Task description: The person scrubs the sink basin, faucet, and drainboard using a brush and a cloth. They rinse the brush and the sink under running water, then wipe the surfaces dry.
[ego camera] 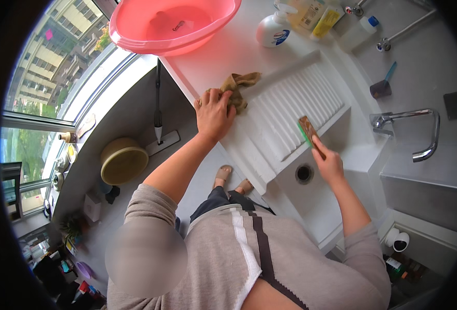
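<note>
My left hand [215, 116] has its fingers curled over a crumpled brown cloth [240, 83]. The cloth lies on the white ledge beside the ribbed washboard [302, 104] of the laundry sink. In my right hand [328, 162] is the handle of a scrub brush [309, 128] with a wooden back and green bristles. Its head is over the washboard's lower edge, bristles facing left; whether they touch the ribs I cannot tell. Below the brush, the sink basin [329, 193] shows a round drain [304, 173].
A pink plastic basin [174, 29] stands at the far end of the counter. A white pump bottle [274, 31] is to its right, near other bottles. A chrome faucet [426, 114] reaches out at right. On the floor at left are a yellow basin [123, 161] and a flat mop [162, 143].
</note>
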### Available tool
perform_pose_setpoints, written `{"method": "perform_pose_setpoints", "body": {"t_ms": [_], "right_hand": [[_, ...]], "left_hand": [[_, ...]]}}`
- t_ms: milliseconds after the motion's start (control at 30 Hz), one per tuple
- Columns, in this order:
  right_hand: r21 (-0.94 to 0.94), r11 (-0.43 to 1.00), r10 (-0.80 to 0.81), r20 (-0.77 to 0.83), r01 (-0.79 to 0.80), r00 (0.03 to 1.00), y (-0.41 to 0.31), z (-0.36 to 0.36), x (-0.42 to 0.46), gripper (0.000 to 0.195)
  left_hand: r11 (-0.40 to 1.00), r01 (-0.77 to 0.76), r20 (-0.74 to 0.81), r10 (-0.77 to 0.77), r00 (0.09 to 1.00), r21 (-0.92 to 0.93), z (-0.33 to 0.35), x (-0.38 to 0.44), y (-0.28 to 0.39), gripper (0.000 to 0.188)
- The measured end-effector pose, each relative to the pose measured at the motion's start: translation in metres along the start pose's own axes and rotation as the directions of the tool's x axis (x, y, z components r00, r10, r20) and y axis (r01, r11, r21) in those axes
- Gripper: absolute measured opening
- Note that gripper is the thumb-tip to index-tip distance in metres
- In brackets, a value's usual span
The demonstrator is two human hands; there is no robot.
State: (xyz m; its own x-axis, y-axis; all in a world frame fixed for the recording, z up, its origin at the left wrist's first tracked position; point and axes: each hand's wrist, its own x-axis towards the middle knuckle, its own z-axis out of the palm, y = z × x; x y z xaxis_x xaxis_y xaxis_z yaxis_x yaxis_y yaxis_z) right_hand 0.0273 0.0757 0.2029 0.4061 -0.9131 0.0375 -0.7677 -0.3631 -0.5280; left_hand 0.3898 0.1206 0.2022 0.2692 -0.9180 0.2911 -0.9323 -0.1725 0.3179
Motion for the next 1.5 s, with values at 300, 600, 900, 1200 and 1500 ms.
{"method": "perform_pose_setpoints", "body": {"t_ms": [300, 600, 900, 1200, 1500], "right_hand": [[-0.144, 0.988, 0.076, 0.103, -0.061, 0.992, -0.041, 0.018, 0.081, 0.039], [-0.055, 0.991, 0.124, 0.060, -0.120, 0.991, -0.025, 0.007, 0.074, 0.040], [-0.066, 0.996, 0.066, 0.035, -0.064, 0.997, 0.016, -0.009, 0.018, 0.039], [-0.162, 0.981, 0.131, 0.132, -0.109, 0.983, -0.038, 0.007, 0.099, 0.039], [0.032, 0.981, 0.191, 0.065, -0.193, 0.979, 0.010, -0.018, 0.036, 0.040]], "left_hand": [[0.999, -0.036, -0.035, 0.036, 0.999, -0.006, 0.001, -0.001, -0.005, 0.039], [0.999, -0.004, 0.030, 0.005, 1.000, -0.039, -0.002, 0.004, 0.002, 0.039], [1.000, 0.001, 0.009, -0.001, 1.000, -0.020, -0.002, 0.001, -0.001, 0.037], [1.000, -0.027, 0.002, 0.027, 1.000, 0.004, -0.001, 0.000, -0.001, 0.037], [1.000, -0.015, -0.018, 0.015, 1.000, 0.000, 0.002, 0.004, 0.001, 0.036]]}}
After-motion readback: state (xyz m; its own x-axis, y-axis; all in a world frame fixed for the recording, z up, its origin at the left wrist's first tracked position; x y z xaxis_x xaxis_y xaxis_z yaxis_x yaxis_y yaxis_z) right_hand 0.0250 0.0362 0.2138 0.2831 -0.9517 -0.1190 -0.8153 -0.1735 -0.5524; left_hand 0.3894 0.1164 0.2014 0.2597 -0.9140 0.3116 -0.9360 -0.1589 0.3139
